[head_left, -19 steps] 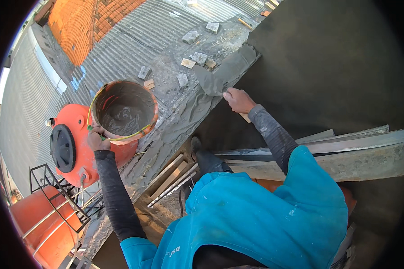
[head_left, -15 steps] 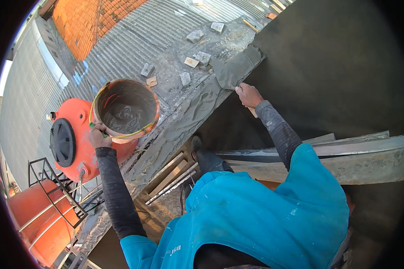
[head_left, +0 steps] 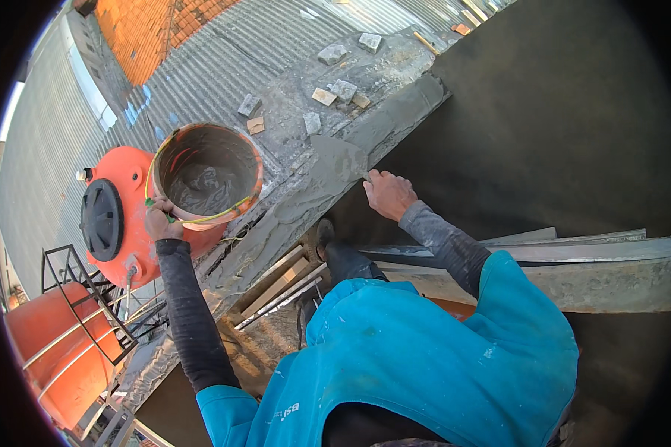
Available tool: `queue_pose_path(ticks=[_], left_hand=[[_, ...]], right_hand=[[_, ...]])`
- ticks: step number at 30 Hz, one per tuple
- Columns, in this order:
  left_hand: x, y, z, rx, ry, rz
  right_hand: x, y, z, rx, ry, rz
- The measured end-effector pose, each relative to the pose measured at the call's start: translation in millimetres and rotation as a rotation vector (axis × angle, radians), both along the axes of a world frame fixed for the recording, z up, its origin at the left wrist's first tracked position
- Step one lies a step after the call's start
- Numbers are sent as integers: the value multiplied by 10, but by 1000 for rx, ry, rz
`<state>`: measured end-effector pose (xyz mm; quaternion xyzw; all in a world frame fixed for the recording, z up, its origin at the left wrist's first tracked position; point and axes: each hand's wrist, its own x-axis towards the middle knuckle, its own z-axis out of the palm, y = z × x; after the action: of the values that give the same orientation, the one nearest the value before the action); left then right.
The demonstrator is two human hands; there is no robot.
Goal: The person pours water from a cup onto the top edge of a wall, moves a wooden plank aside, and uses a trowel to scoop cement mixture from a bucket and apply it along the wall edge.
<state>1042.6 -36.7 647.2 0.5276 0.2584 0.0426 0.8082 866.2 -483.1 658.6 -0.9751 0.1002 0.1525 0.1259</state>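
Note:
My left hand point(head_left: 162, 221) grips the rim and wire handle of an orange bucket point(head_left: 207, 173) with grey mortar in its bottom, held up beside the wall top. My right hand point(head_left: 388, 194) is closed on a tool that I cannot make out and presses against the wet grey mortar point(head_left: 335, 164) spread along the top of the wall point(head_left: 298, 201). Both arms wear dark sleeves under a blue shirt point(head_left: 417, 357). The rendered dark grey wall face point(head_left: 544, 127) lies to the right of that hand.
An orange water tank point(head_left: 115, 216) with a black lid sits below the bucket, a second one point(head_left: 45, 350) in a metal frame further down. Several loose stone and brick pieces point(head_left: 335, 89) lie on the corrugated roof point(head_left: 224, 59). Scaffold planks point(head_left: 574, 253) are underfoot.
My right hand has slid back along the wall top toward me, smearing mortar. The bucket has stayed in my left hand, shifting only slightly.

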Motion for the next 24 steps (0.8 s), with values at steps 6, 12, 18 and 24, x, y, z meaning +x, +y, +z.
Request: queue_pose_path(ticks=[6,12,18,24], left_hand=[[-91,61,96,-81,10,51],[-205,307,195,-63,20,86],[-365,652,325,-102,-36,102],[-726,1135,525,-5,-17,140]], right_hand=[[301,-762,28,8,14,-263],[445,-1399,-275,3,-121,-399],[199,-441,-287,311,-132,-190],[211,59,223,248,-48,145]])
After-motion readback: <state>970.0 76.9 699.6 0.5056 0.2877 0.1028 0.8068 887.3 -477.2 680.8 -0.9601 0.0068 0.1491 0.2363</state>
